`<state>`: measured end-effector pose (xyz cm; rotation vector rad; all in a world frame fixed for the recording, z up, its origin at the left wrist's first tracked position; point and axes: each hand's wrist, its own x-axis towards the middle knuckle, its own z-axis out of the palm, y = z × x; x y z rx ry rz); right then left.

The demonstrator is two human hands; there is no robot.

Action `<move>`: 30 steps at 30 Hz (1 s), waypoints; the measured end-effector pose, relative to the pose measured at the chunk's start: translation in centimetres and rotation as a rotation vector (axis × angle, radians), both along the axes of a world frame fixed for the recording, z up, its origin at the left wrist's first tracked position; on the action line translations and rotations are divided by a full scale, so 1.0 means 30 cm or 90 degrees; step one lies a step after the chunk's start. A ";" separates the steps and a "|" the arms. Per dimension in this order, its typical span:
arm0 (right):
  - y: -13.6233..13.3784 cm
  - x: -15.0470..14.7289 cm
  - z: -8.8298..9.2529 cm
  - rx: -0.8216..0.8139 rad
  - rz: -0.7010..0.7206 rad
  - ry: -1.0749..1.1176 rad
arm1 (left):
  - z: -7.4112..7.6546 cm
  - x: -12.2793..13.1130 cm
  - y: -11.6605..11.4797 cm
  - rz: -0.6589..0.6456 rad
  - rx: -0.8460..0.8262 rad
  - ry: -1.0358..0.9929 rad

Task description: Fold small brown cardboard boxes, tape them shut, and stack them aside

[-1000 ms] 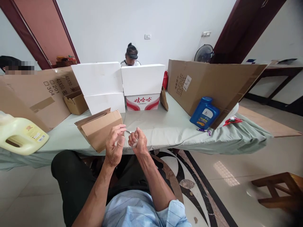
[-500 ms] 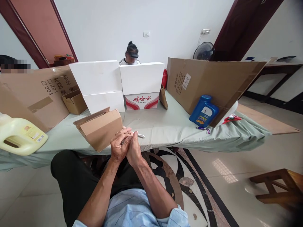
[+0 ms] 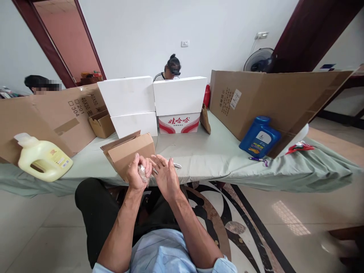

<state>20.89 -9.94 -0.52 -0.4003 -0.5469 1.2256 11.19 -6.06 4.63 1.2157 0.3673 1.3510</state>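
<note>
Quickly, from the left: pale yellow jug [image 3: 54, 161] on the green cloth [image 3: 210, 159], handle toward the person. Next, small cardboard box [image 3: 136, 146], tilted, flaps up, just behind the left hand [image 3: 135, 175]. That hand is closed around crumpled clear plastic [image 3: 144, 175], held above the table's near edge, part of it bulging past the fingers. Contents, if any: can't tell. Plastic looks light, soft, probably a bit slippery, unlikely to break but easy to crush or tear; best hold seems a loose full-hand wrap, or a pinch at a gathered edge. Right hand [image 3: 168, 181] is open, palm up, fingertips close to the left hand, gripping nothing visible. Just past its thumb, shiny metal piece [image 3: 178, 165], seemingly on the cloth; likely stiff, smooth, pinch by the ends. Far right, blue bottle [image 3: 260, 138], pen [image 3: 256, 159] beside its base.
</note>
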 end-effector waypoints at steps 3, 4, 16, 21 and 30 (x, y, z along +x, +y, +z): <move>0.004 -0.016 0.007 0.000 -0.020 -0.012 | -0.009 0.014 -0.007 0.008 0.009 0.017; 0.007 -0.024 0.009 -0.003 -0.035 -0.022 | -0.015 0.024 -0.011 0.018 0.019 0.027; -0.051 -0.031 0.043 -0.035 -0.290 -0.212 | -0.102 0.117 -0.041 0.294 0.196 0.249; -0.038 -0.005 0.051 -0.057 -0.196 -0.180 | -0.086 0.074 -0.017 0.288 0.200 0.242; -0.020 0.059 0.053 -0.088 -0.143 -0.133 | -0.052 0.023 -0.081 0.248 0.443 0.248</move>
